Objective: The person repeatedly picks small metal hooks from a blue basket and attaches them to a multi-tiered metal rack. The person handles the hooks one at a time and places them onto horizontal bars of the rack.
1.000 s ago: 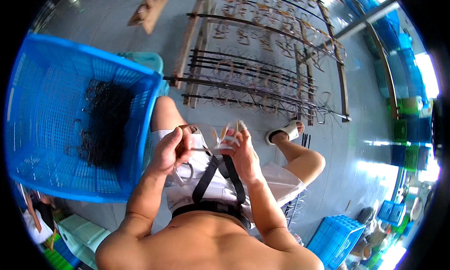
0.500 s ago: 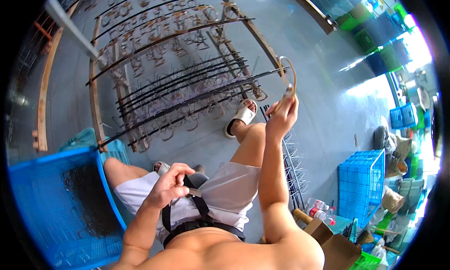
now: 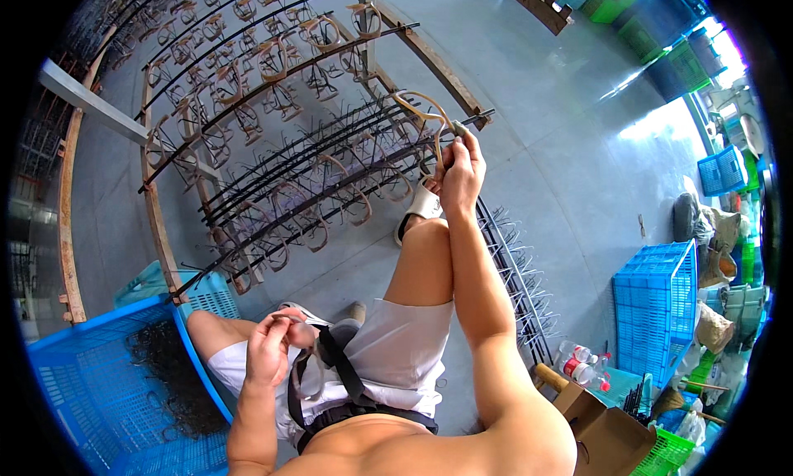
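My right hand (image 3: 462, 166) is reached out to the near right corner of a low rack, its fingers closed on a thin tan curved loop (image 3: 423, 112). The loop overlaps the end of the rack's front black bar (image 3: 363, 172) in view; whether it touches the bar, I cannot tell. Many similar tan and brown loops (image 3: 275, 61) hang from the hooks on the rack's bars. My left hand (image 3: 268, 348) is held over my lap with its fingers pinched. From it a pale curved loop (image 3: 311, 383) seems to hang, partly blurred against the black straps.
At my left stands a blue crate (image 3: 91, 393) with a heap of dark wiry hooks (image 3: 178, 377). Hooked black bars (image 3: 516, 286) lie to the right of my leg. Farther right are a blue basket (image 3: 652, 302), plastic bottles (image 3: 578, 364) and an open cardboard box (image 3: 607, 430).
My right hand has moved left with the loop, from beside the rack to its bar end. My left hand has drawn back slightly left and down. The view has shifted a little.
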`<act>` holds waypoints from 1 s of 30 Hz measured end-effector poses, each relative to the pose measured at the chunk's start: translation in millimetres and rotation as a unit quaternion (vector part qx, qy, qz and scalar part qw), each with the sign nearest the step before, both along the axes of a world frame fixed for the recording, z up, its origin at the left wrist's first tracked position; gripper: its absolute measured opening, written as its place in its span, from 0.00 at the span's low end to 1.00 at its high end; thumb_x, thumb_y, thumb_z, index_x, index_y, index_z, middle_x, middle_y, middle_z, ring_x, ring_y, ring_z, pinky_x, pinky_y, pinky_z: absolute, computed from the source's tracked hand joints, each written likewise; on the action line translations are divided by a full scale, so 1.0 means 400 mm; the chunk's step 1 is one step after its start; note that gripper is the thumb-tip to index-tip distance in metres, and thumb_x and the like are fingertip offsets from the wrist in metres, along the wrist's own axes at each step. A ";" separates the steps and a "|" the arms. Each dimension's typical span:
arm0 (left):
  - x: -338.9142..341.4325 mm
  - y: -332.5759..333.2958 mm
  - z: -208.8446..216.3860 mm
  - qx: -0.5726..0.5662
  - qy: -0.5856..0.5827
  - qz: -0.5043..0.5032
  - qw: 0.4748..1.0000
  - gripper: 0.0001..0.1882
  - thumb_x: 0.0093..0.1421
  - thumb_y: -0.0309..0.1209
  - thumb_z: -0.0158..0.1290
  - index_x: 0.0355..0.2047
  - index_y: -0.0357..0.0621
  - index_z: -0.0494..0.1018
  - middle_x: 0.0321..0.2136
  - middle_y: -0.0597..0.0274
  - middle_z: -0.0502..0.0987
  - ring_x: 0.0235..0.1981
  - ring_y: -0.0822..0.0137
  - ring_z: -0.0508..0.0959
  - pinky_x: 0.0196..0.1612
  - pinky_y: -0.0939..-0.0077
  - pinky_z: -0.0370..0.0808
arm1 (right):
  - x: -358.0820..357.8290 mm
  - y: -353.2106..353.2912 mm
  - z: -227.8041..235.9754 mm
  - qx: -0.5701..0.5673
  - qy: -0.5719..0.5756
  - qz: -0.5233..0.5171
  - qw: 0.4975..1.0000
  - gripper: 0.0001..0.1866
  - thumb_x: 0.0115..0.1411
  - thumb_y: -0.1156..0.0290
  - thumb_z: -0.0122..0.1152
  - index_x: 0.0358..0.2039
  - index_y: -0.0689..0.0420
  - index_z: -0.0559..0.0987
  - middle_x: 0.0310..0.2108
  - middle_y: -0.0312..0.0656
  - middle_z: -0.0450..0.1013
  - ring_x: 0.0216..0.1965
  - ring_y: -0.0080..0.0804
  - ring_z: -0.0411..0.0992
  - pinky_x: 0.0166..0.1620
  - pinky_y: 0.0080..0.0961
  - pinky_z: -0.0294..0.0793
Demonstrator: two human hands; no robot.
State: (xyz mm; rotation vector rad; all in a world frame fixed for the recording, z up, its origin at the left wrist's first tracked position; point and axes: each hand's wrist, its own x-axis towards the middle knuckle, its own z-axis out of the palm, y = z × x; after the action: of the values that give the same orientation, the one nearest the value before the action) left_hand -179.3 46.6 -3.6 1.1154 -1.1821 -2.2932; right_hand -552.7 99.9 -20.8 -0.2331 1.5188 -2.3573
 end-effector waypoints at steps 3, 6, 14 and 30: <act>-0.005 0.009 0.000 0.057 -0.019 0.029 0.998 0.15 0.65 0.36 0.40 0.36 0.37 0.71 0.32 0.51 0.77 0.33 0.61 0.79 0.37 0.67 0.79 | -0.010 0.002 -0.016 -0.005 -0.012 -0.007 1.000 0.14 0.62 0.73 0.41 0.47 0.60 0.70 0.17 0.30 0.60 0.13 0.14 0.56 0.14 0.13 0.56; -0.007 0.028 -0.001 0.074 -0.075 0.021 0.994 0.17 0.67 0.39 0.37 0.38 0.42 0.72 0.32 0.52 0.76 0.28 0.65 0.78 0.34 0.73 0.78 | -0.005 0.002 -0.029 -0.021 -0.021 0.026 0.999 0.13 0.63 0.73 0.42 0.46 0.60 0.71 0.17 0.30 0.60 0.13 0.14 0.56 0.14 0.13 0.57; 0.006 0.022 -0.022 -0.339 -0.168 -0.108 0.919 0.09 0.61 0.25 0.45 0.38 0.35 0.73 0.31 0.62 0.69 0.29 0.70 0.70 0.33 0.80 0.68 | -0.006 -0.008 -0.017 0.002 0.003 -0.020 1.000 0.11 0.63 0.73 0.42 0.44 0.62 0.70 0.17 0.32 0.59 0.12 0.15 0.54 0.13 0.14 0.56; 0.047 0.024 -0.062 -0.471 -0.067 -0.111 0.873 0.13 0.57 0.17 0.44 0.43 0.36 0.58 0.41 0.53 0.66 0.23 0.73 0.68 0.26 0.81 0.67 | 0.024 -0.034 -0.012 -0.042 -0.025 -0.024 0.999 0.11 0.64 0.73 0.42 0.45 0.59 0.70 0.17 0.28 0.58 0.12 0.13 0.54 0.13 0.13 0.55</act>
State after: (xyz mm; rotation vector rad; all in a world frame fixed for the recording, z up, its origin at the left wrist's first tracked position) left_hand -160.5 56.0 -28.2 0.7572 -2.2100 -1.3864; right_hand -542.9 86.3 -25.7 -0.1597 1.4188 -2.4484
